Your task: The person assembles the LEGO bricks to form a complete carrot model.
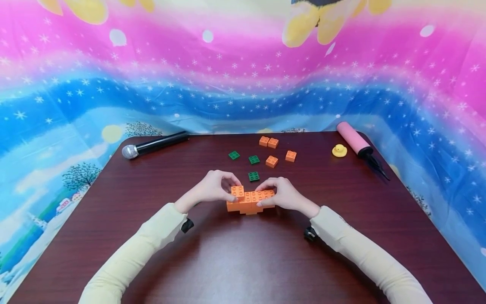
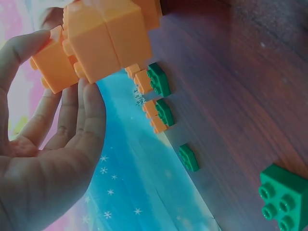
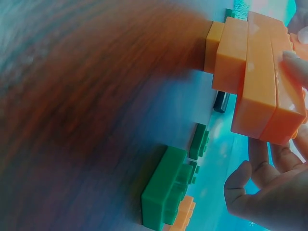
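At the table's middle, an orange toy-brick structure [image 1: 248,207] narrows toward its base. My left hand [image 1: 215,188] pinches a small orange brick [image 1: 237,192] at the structure's upper left, thumb in front and fingers behind. In the left wrist view that brick [image 2: 55,62] lies against the studded side of the structure [image 2: 108,41]; I cannot tell whether it is fully seated. My right hand [image 1: 286,195] grips the structure's right end, thumb on the near face. Its fingers reach behind, partly hidden; the right wrist view shows the stacked layers [image 3: 255,82] from the side.
Beyond the hands lie loose green bricks [image 1: 253,176] and several orange bricks [image 1: 271,161]. Another green brick [image 2: 288,197] is near the left wrist. A microphone [image 1: 159,144] lies back left; a yellow duck [image 1: 339,150] and pink pump [image 1: 355,138] are back right.
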A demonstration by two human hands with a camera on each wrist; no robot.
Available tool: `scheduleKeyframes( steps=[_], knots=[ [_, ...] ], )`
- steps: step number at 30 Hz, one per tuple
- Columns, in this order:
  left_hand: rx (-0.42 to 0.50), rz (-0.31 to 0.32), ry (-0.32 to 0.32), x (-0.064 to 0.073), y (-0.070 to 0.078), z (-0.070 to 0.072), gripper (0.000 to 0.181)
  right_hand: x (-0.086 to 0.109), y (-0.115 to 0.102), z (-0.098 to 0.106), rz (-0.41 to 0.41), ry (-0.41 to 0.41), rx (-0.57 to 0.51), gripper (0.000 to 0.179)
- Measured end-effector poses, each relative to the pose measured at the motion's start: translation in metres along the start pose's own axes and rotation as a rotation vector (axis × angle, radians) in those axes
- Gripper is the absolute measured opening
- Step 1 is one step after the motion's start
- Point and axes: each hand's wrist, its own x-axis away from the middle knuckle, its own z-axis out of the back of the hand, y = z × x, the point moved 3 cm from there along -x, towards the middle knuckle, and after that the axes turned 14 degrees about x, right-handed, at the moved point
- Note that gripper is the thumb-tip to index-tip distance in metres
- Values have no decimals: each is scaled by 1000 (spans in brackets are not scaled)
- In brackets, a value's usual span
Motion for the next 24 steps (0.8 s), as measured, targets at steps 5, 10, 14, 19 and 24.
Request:
scheduleKeyframes(
  steps=[5,10,14,19,24],
  knots=[
    [-8,8,-6,0,-3,-3,31,0,1,-1,-3,-6,-7,34],
    [-16,-1,-5,1,-2,-3,31,0,1,0,0,-1,-11,33],
    [-25,-5,-9,2,1,-4,31,0,1,0,-9,-4,-9,34],
    [-40,-27,-3,3,3,-5,31,0,0,1,-9,-1,-6,33],
    [-58,-57,27,4,6,-7,33,0,-1,1,-9,0,-10,33]
  ],
)
